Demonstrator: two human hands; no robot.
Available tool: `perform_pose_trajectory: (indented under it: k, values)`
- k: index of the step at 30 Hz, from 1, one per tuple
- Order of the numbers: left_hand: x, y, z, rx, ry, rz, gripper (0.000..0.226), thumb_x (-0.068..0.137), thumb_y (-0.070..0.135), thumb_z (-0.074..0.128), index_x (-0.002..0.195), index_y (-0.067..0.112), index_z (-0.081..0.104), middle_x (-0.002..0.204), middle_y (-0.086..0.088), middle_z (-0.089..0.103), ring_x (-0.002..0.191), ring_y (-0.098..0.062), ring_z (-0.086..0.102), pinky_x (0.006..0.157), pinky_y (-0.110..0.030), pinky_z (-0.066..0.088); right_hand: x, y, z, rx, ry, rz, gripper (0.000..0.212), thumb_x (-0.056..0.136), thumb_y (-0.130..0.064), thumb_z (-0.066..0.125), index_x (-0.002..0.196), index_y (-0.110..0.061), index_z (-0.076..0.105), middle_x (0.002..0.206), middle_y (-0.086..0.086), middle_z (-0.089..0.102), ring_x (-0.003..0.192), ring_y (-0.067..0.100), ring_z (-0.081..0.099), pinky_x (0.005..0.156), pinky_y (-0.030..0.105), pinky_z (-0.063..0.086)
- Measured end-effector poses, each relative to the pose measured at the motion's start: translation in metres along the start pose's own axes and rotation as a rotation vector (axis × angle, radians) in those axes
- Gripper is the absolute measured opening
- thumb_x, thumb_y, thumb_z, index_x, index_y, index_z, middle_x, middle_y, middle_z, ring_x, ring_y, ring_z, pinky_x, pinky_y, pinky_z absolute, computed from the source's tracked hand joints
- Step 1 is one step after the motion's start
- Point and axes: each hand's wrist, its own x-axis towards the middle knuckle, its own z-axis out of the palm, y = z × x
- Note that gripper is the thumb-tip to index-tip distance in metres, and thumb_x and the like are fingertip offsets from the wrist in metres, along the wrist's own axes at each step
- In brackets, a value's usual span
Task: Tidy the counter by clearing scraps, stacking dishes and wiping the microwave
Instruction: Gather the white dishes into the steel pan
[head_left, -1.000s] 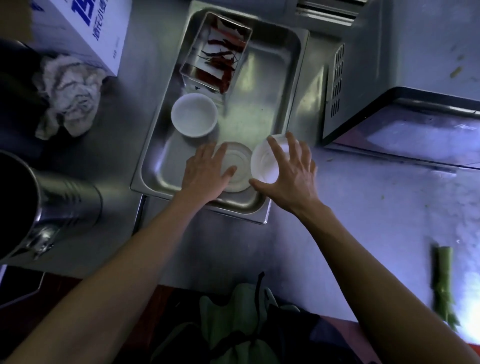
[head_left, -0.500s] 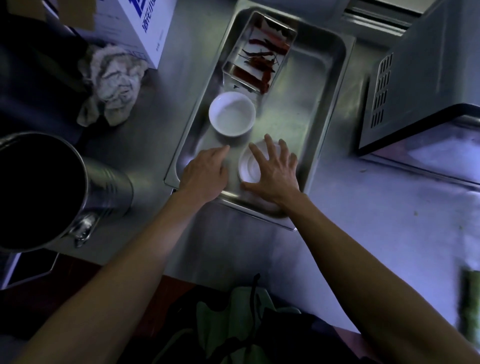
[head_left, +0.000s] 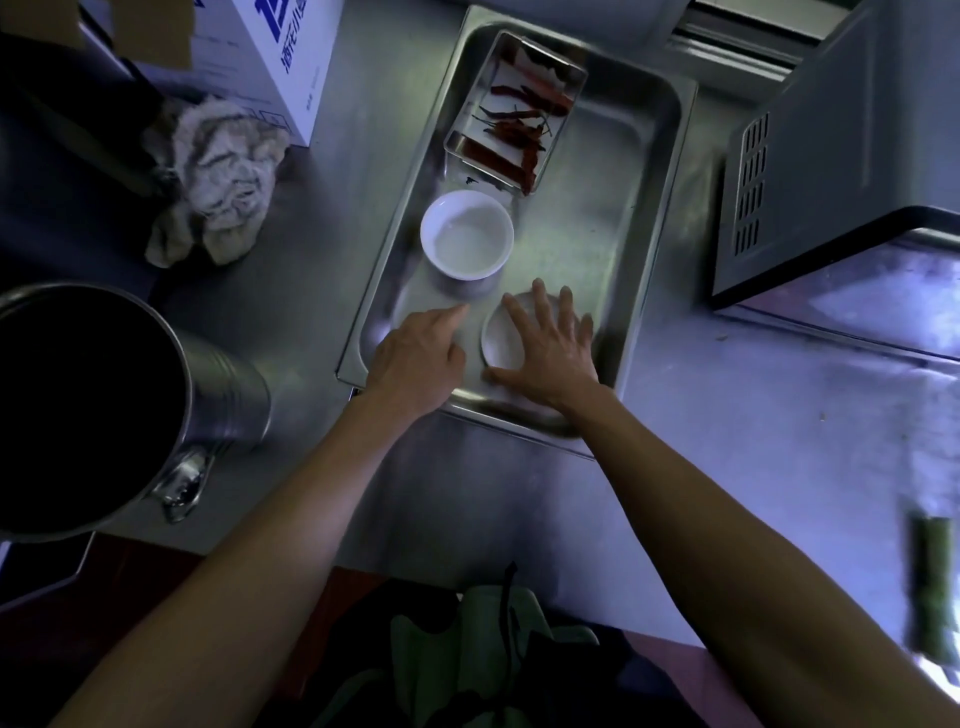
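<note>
Steel counter (head_left: 753, 441). Directly on it: big metal tray (head_left: 654, 218) in the middle, metal pot (head_left: 223, 384) at left, crumpled rag (head_left: 223, 171) beside a white cardboard box (head_left: 291, 57) at far left, microwave (head_left: 852, 145) at right, green vegetable scrap (head_left: 935, 582), blurred, near the right edge.
</note>
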Motion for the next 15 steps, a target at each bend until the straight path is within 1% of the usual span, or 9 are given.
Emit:
perform_pose_trajectory:
  k: [3,5,7,9,11,13,15]
  values:
    - [-0.001,0.001,-0.001,0.016,-0.038,0.003,0.059,0.092,0.02,0.05,0.15,0.023,0.04,0.144,-0.004,0.052,0.13,-0.026,0.046,0.101,-0.042,0.042,-0.001,-0.003,-0.004,0.008,-0.024,0.013,0.109,0.076,-0.079,0.057,0.156,-0.037,-0.002,0.165,0.004,-0.019,0.15,0.039,-0.018,0.117,0.068,0.001]
    - [-0.004,0.005,-0.005,0.028,-0.032,0.023,0.057,0.092,0.019,0.051,0.148,0.022,0.042,0.142,-0.004,0.053,0.128,-0.028,0.048,0.099,-0.042,0.042,-0.007,-0.004,-0.009,0.026,0.003,0.022,0.101,0.081,-0.075,0.055,0.157,-0.036,0.002,0.166,0.004,-0.015,0.151,0.036,-0.016,0.117,0.065,0.002]
    - [-0.007,0.012,-0.01,0.038,-0.024,0.044,0.052,0.091,0.019,0.051,0.143,0.019,0.047,0.137,-0.006,0.056,0.125,-0.03,0.05,0.096,-0.044,0.045,-0.018,-0.003,-0.016,0.058,0.052,0.037,0.089,0.087,-0.066,0.055,0.157,-0.034,0.009,0.167,0.004,-0.005,0.153,0.032,-0.008,0.118,0.061,0.007]
    - [-0.009,0.019,-0.016,0.082,-0.039,0.067,0.046,0.091,0.02,0.05,0.137,0.017,0.051,0.134,-0.007,0.058,0.122,-0.032,0.052,0.095,-0.047,0.047,-0.031,0.0,-0.025,0.067,0.109,0.039,0.079,0.091,-0.056,0.057,0.155,-0.031,0.019,0.166,0.003,0.01,0.153,0.03,0.005,0.119,0.057,0.017]
    - [-0.011,0.029,-0.019,0.142,-0.056,0.084,0.041,0.091,0.024,0.05,0.131,0.016,0.054,0.129,-0.009,0.06,0.119,-0.033,0.053,0.093,-0.05,0.047,-0.046,0.005,-0.035,0.067,0.149,0.028,0.072,0.092,-0.05,0.059,0.153,-0.028,0.027,0.163,0.003,0.022,0.149,0.029,0.019,0.117,0.052,0.025]
    - [-0.012,0.044,-0.018,0.194,-0.064,0.101,0.043,0.093,0.03,0.052,0.134,0.018,0.053,0.125,-0.011,0.061,0.116,-0.035,0.055,0.091,-0.049,0.048,-0.062,0.013,-0.044,0.078,0.184,0.026,0.068,0.092,-0.047,0.059,0.15,-0.025,0.033,0.16,0.003,0.029,0.145,0.028,0.027,0.114,0.048,0.031]
    - [-0.015,0.063,-0.014,0.244,-0.061,0.132,0.045,0.095,0.035,0.051,0.137,0.021,0.051,0.126,-0.011,0.061,0.116,-0.034,0.056,0.09,-0.047,0.046,-0.083,0.023,-0.051,0.116,0.221,0.04,0.064,0.092,-0.044,0.059,0.149,-0.025,0.036,0.159,0.004,0.032,0.145,0.027,0.029,0.112,0.047,0.032]
